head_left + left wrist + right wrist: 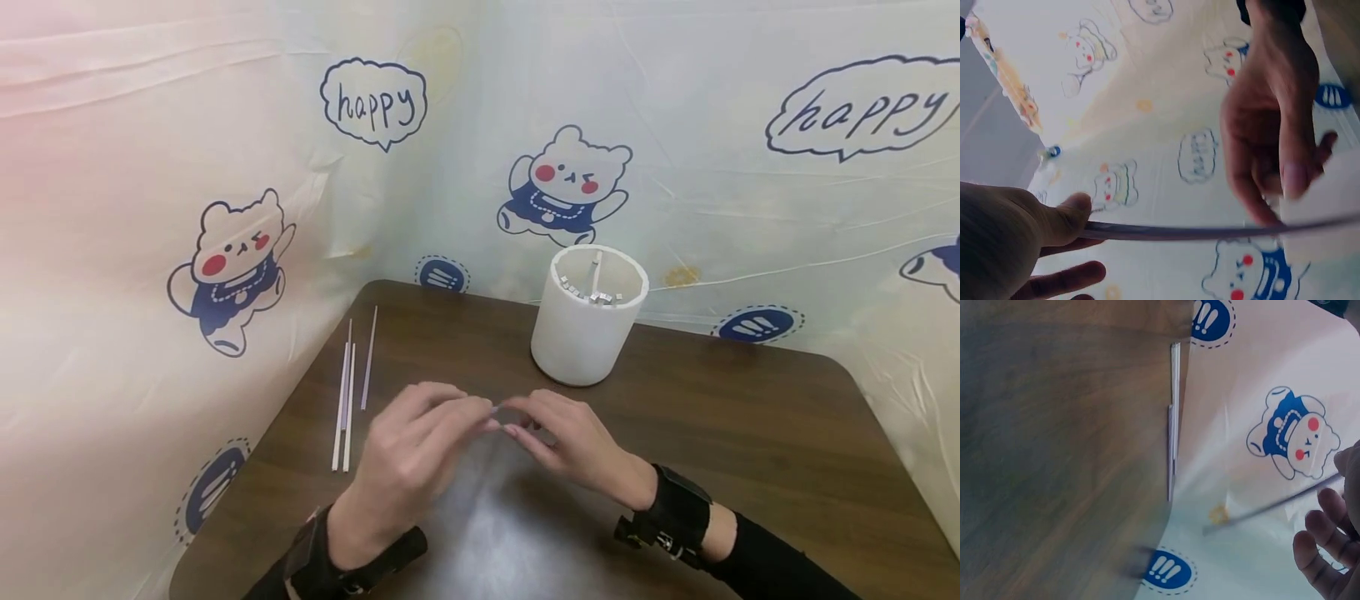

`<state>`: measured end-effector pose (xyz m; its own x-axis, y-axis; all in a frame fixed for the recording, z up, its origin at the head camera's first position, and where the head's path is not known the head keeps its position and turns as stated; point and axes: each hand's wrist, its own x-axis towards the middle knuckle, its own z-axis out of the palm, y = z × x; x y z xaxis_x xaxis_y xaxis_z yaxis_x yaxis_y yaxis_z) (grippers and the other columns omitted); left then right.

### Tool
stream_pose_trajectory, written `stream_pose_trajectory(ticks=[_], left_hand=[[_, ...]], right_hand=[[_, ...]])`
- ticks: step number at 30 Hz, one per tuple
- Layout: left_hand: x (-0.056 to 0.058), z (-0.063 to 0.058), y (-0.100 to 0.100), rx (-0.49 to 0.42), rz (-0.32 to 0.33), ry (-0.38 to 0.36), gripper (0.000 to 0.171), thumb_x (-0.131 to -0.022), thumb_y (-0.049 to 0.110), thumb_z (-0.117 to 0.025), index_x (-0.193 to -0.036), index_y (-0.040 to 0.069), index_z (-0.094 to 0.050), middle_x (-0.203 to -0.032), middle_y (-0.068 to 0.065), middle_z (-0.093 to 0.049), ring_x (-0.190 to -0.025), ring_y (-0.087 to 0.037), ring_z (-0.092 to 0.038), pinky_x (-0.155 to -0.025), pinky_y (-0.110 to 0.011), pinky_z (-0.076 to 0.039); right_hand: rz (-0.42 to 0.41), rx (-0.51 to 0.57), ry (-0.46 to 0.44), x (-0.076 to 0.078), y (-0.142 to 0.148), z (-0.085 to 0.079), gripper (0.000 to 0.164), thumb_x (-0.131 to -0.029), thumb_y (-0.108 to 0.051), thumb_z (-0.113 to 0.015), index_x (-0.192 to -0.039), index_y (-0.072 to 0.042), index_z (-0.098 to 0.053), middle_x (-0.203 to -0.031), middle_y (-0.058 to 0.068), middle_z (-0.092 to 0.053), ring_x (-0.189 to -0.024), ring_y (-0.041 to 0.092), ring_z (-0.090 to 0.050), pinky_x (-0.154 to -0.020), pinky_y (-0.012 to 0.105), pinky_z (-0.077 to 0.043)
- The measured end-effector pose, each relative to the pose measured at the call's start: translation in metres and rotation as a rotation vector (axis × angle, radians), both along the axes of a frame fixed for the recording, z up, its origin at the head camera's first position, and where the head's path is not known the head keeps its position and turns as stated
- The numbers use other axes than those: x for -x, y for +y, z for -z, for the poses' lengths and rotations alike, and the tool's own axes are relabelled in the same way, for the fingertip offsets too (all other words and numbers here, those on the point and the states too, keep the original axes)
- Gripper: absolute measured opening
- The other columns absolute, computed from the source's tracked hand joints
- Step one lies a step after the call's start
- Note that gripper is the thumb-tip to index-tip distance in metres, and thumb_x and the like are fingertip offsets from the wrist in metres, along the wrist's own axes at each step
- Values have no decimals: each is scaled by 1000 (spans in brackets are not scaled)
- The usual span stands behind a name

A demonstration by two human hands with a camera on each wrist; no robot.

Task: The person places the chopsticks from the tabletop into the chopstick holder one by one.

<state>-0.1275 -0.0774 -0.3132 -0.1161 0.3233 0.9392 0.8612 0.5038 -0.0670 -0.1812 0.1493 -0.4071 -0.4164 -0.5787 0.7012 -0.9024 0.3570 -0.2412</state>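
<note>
A thin purple stick (1185,232) runs across the left wrist view, pinched at one end between the thumb and a finger of my left hand (1016,237). In the head view my left hand (420,450) and right hand (570,437) meet at their fingertips over the table, and only a small bit of the stick shows. My right hand (1272,112) has its fingertips at the stick further along. In the right wrist view the blurred stick (1272,505) reaches the thumb of the hand (1335,544) at the edge, its other fingers spread.
Several thin white and purple sticks (347,400) lie at the table's left side. A white cylindrical container (581,342) with small pieces inside stands at the back. Behind the brown table (750,433) hangs a printed cloth (465,167).
</note>
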Motion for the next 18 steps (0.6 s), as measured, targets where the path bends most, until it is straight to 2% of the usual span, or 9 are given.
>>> stream_pose_trajectory(ticks=[3,5,9,14,18], left_hand=[[-3,1,8,12,131,-25,15,-99,13,-65,-96,-1,-71,-83,-6,-76,-74,-16,-67,-69,-20,-59],[-4,3,12,18,203,-41,13,-99,11,-65,-98,-1,-70,-84,-6,-76,-76,-14,-67,-72,-18,-59],[-5,7,18,38,301,-39,11,-96,8,-68,-98,-2,-69,-88,-7,-75,-80,-14,-69,-78,-17,-59],[-4,7,24,74,368,-10,10,-92,5,-73,-99,-2,-70,-89,-7,-75,-82,-14,-70,-82,-17,-59],[0,1,31,79,378,-5,10,-92,5,-72,-100,-1,-70,-89,-7,-75,-82,-14,-70,-84,-18,-59]], right_hand=[[-89,14,5,-4,-2,2,11,-100,-21,-65,-105,-12,-69,-81,-7,-61,-68,4,-57,-63,9,-46],[-114,8,-22,-6,-2,3,12,-101,-25,-63,-104,-14,-67,-83,-7,-62,-69,4,-56,-64,9,-47],[-130,-4,-37,-9,0,6,18,-103,-31,-59,-105,-14,-64,-85,-7,-62,-71,4,-55,-65,10,-48],[-156,6,39,-9,3,6,21,-104,-32,-56,-92,-16,-62,-78,-8,-54,-68,1,-47,-63,8,-41],[-156,31,79,-5,6,-1,27,-105,-34,-53,-86,-16,-59,-75,-8,-51,-67,1,-45,-61,9,-39]])
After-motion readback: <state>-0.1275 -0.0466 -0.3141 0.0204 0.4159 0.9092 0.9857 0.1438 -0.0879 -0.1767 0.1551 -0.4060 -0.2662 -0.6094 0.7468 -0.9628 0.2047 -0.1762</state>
